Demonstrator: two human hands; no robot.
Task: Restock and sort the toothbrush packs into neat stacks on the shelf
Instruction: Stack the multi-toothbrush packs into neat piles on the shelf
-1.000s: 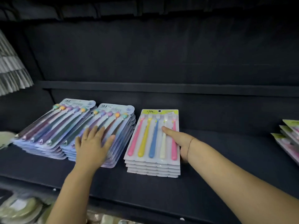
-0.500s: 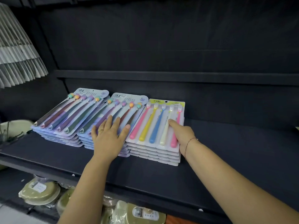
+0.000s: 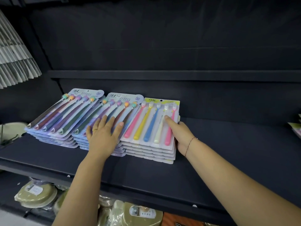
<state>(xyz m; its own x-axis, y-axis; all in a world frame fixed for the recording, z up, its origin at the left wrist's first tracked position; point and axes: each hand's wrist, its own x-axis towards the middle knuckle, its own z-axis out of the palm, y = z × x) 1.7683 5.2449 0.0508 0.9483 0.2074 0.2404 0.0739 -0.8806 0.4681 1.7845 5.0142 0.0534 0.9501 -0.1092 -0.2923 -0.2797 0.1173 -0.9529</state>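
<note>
Three stacks of toothbrush packs lie side by side on the dark shelf [image 3: 211, 160]. The left stack [image 3: 65, 115] and the middle stack [image 3: 117, 110] hold blue-purple packs with dark brushes. The right stack [image 3: 151, 124] has white packs with pink, yellow, blue and cream brushes. My left hand [image 3: 102, 136] lies flat, fingers spread, on the front of the middle stack. My right hand [image 3: 180, 132] presses against the right side of the white stack, thumb on its top pack, fingers down its edge. The white stack touches the middle stack.
More packs [image 3: 295, 129] show at the far right edge of the shelf. A pleated lampshade [image 3: 14, 56] hangs at the upper left. Round green wrapped items [image 3: 37, 193] and boxes sit on the shelf below. A narrow ledge [image 3: 162, 75] runs behind the stacks.
The white stack has slid left under my right hand and closed the gap to the middle stack. My left hand has stayed on the middle stack.
</note>
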